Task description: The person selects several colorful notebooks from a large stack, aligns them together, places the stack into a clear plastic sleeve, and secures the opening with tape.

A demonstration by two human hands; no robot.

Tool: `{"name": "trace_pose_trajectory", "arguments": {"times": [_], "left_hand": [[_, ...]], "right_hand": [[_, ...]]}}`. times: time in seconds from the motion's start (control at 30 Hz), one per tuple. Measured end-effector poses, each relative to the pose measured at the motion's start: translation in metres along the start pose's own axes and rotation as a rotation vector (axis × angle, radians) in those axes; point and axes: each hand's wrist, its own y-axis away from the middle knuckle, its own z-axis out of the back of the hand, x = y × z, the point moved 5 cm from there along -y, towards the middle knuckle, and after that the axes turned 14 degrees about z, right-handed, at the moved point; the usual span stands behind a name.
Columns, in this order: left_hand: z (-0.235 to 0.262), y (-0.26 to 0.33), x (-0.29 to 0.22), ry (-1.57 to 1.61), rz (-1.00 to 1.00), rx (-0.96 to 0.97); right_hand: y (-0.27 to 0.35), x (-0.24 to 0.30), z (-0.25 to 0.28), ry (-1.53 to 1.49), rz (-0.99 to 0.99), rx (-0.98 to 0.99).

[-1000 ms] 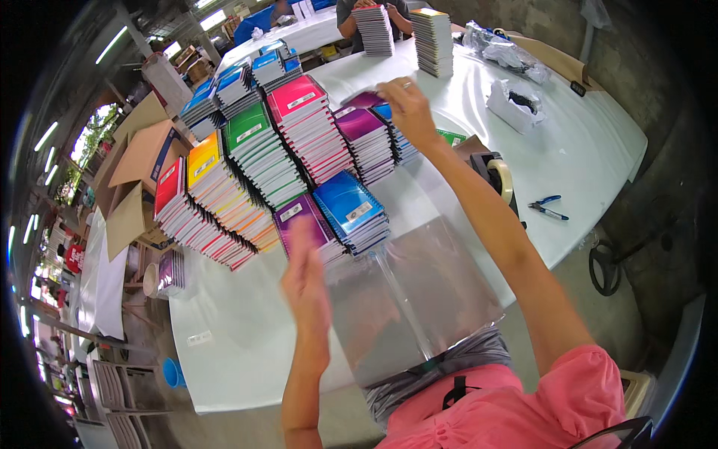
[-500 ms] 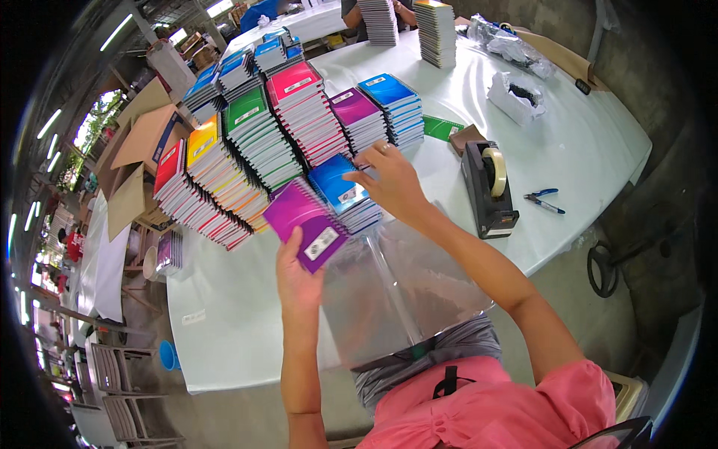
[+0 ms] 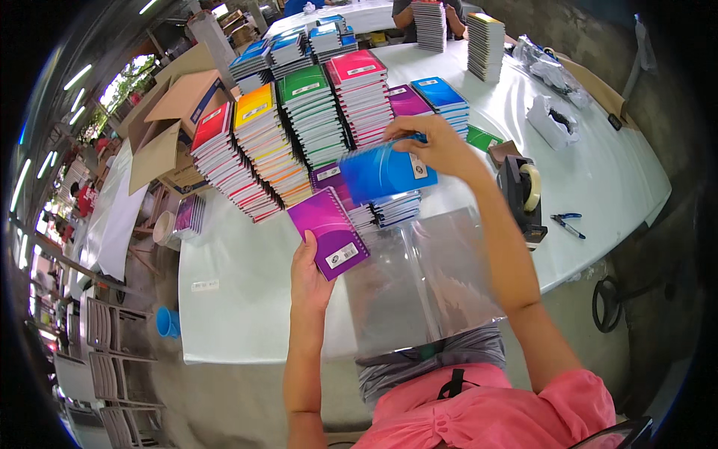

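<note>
A purple spiral notebook (image 3: 327,223) with a white label is gripped in my left hand (image 3: 310,271), the thumb on its cover. My right hand (image 3: 441,146) pinches the upper edge of a blue spiral notebook (image 3: 385,173), which is tilted above a short notebook stack (image 3: 400,209). Clear plastic sheets (image 3: 426,280) lie on the table edge below both hands. Behind them stand tall stacks of red (image 3: 213,127), yellow (image 3: 256,103), green (image 3: 307,84) and pink notebooks (image 3: 357,67).
On the right are a tape dispenser (image 3: 523,198), a pen (image 3: 570,227) and a plastic-wrapped bundle (image 3: 553,123). An open cardboard box (image 3: 176,153) stands at the left, beyond the table's edge. Across the table, a person (image 3: 407,19) is beside a notebook stack (image 3: 485,49).
My right hand has taken hold of the blue notebook and raised it off its stack. The purple notebook remains in my left hand. The view has shifted, moving the scene rightward.
</note>
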Motion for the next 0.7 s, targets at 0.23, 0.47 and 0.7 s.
{"name": "trace_pose_trajectory", "arguments": {"times": [0.23, 0.47, 0.7], "left_hand": [[-0.024, 0.015, 0.027, 0.386, 0.107, 0.109], [0.038, 0.040, -0.005, 0.118, 0.071, -0.103], [0.076, 0.034, -0.011, 0.053, 0.045, -0.243]], "right_hand": [[-0.046, 0.086, -0.129, -0.146, 0.299, 1.007], [-0.014, -0.002, -0.139, 0.060, 0.125, 0.111], [0.029, -0.021, -0.160, 0.726, 0.424, 0.316]]}}
